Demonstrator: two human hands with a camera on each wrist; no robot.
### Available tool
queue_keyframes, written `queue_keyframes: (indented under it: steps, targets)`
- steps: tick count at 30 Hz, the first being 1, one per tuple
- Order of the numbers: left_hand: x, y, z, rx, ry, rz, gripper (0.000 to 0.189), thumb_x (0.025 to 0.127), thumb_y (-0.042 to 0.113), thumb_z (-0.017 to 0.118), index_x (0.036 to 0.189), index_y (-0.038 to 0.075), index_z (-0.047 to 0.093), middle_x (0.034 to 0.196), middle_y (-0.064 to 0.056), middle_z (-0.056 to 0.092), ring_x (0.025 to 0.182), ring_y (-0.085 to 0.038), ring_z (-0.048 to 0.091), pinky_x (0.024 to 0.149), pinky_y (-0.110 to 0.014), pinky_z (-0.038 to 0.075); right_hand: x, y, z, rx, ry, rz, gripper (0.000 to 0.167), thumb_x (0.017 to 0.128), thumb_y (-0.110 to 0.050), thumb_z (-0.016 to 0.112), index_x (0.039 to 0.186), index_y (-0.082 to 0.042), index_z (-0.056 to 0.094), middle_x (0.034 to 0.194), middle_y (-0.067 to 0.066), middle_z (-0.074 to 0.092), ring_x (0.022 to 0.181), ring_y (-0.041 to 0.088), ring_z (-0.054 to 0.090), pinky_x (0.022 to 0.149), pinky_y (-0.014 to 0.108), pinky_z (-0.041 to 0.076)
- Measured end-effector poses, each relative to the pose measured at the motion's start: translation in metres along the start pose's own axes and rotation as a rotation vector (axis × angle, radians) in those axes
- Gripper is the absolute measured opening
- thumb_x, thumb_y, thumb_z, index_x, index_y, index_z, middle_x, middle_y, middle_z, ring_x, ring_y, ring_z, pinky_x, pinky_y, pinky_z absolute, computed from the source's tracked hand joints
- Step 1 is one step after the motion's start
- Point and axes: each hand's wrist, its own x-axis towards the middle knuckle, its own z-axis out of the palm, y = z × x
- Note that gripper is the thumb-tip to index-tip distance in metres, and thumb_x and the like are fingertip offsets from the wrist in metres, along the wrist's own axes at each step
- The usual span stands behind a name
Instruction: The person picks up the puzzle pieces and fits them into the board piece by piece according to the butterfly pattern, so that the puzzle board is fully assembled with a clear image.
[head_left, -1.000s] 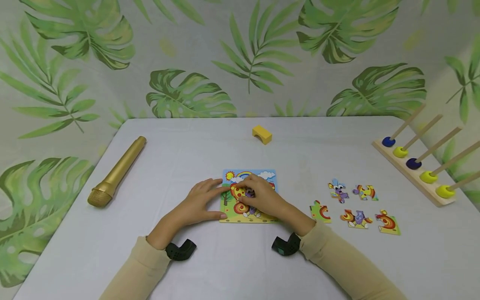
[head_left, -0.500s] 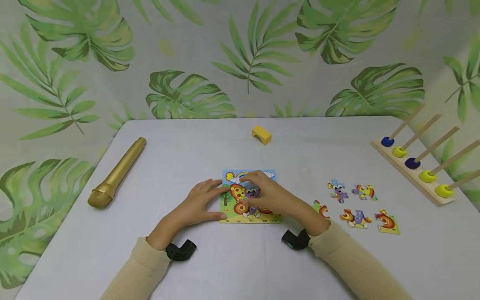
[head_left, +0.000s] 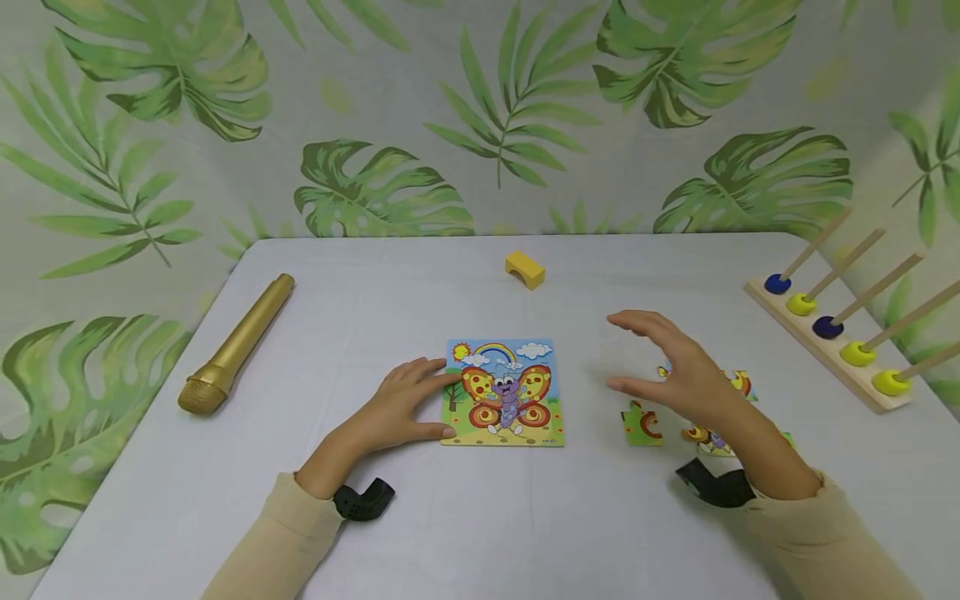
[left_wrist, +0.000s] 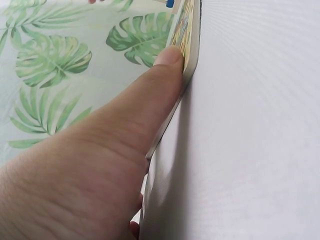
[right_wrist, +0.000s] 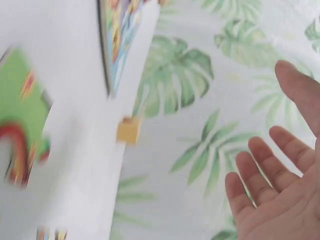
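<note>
A square butterfly picture board (head_left: 508,400) lies flat in the middle of the white table. My left hand (head_left: 401,408) rests at its left edge, fingers and thumb touching the border. In the left wrist view the thumb (left_wrist: 167,60) lies on the board's edge. My right hand (head_left: 686,375) is raised above the loose jigsaw pieces, thumb and fingers spread apart, holding nothing. A green jigsaw piece (head_left: 642,425) with a red curve lies left of that hand. Several more pieces, such as one with orange and purple (head_left: 708,440), are partly hidden beneath the right hand and forearm.
A gold microphone (head_left: 236,346) lies at the table's left side. The yellow arch block (head_left: 525,270) sits near the back edge. At the right stands a wooden peg rack (head_left: 821,350) with blue and yellow beads. A leaf-patterned cloth (head_left: 510,117) hangs behind.
My right hand has left the butterfly board and swung right, over the loose pieces, its fingers spreading. The whole butterfly picture now shows. My left hand has stayed in place.
</note>
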Motion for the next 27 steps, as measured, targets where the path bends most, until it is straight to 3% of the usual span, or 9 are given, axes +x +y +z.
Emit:
queue_keyframes:
  steps: [4,7,12,21,27]
  targets:
    - [0.0,0.001,-0.001,-0.001,-0.004,-0.001,0.071,0.074,0.055,0.064,0.135,0.026,0.041,0.143,-0.004,0.027,0.132,-0.03,0.015,0.105,-0.045,0.009,-0.02,0.015,-0.02,-0.012,0.006,0.121,0.075,0.066,-0.008,0.079,0.132,-0.014,0.044,0.129,0.004,0.044,0.11,0.021,0.041,0.092,0.038,0.035]
    - [0.0,0.002,-0.001,-0.001,-0.006,-0.004,0.071,0.074,0.055,0.064,0.135,0.026,0.041,0.144,-0.004,0.026,0.132,-0.03,0.015,0.105,-0.046,0.009,-0.033,0.027,-0.028,0.006,-0.01,0.237,0.072,0.07,-0.014,0.077,0.133,-0.02,0.042,0.13,0.002,0.042,0.113,0.027,0.039,0.085,0.058,0.032]
    - [0.0,0.002,-0.001,0.003,-0.01,-0.013,0.071,0.074,0.056,0.063,0.135,0.027,0.041,0.144,-0.004,0.026,0.132,-0.029,0.015,0.105,-0.046,0.009,-0.051,0.046,-0.03,0.038,-0.053,0.358,0.071,0.075,-0.02,0.074,0.136,-0.02,0.038,0.134,0.007,0.04,0.117,0.035,0.035,0.082,0.064,0.03]
    - [0.0,0.001,-0.001,-0.002,-0.007,-0.014,0.071,0.074,0.056,0.063,0.135,0.027,0.041,0.144,-0.004,0.026,0.132,-0.03,0.014,0.105,-0.046,0.009,-0.065,0.074,-0.026,0.052,-0.141,0.407,0.073,0.079,-0.025,0.07,0.139,-0.01,0.032,0.135,0.02,0.036,0.116,0.047,0.033,0.082,0.067,0.028]
    - [-0.001,0.001,0.0,-0.008,-0.01,-0.012,0.071,0.074,0.057,0.062,0.135,0.027,0.04,0.144,-0.004,0.026,0.132,-0.029,0.014,0.105,-0.045,0.008,-0.07,0.085,-0.025,0.032,-0.219,0.468,0.075,0.079,-0.033,0.068,0.139,-0.008,0.03,0.135,0.023,0.035,0.118,0.045,0.033,0.087,0.064,0.027]
